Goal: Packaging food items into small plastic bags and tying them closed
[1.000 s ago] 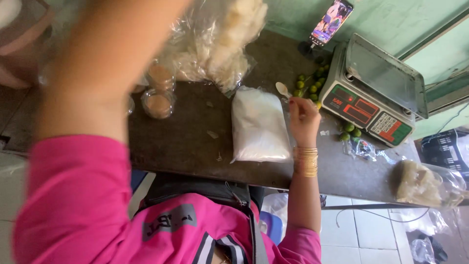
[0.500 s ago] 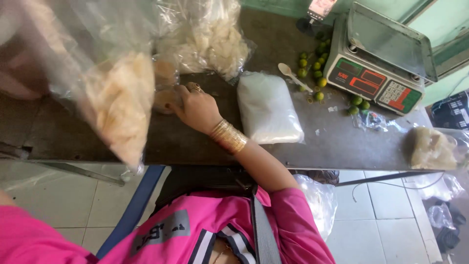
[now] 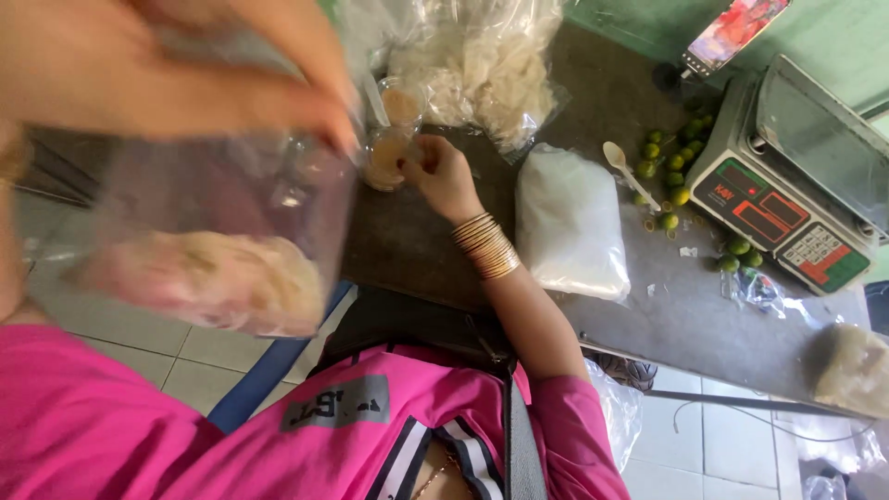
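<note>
My left hand [image 3: 176, 79] is raised close to the camera at the top left, blurred, and grips the top of a clear plastic bag [image 3: 218, 268] that hangs below it with pale crisp pieces in its bottom. My right hand [image 3: 443, 174], with gold bangles on the wrist, reaches across the dark counter [image 3: 417, 250]. Its fingers pinch the rim of a small clear cup of brown sauce [image 3: 381, 159]. A second small cup [image 3: 403, 102] stands just behind the first.
A big bag of pale crisp pieces [image 3: 491, 74] lies at the back. A white-filled bag [image 3: 569, 222], a plastic spoon [image 3: 625, 171], small green limes [image 3: 667, 157] and a weighing scale [image 3: 796, 185] are on the right. Another filled bag [image 3: 852, 370] sits at the counter's right end.
My right hand left the spoon near the white bag and moved left to the sauce cups. The bag in my left hand has swung down across the left of the view.
</note>
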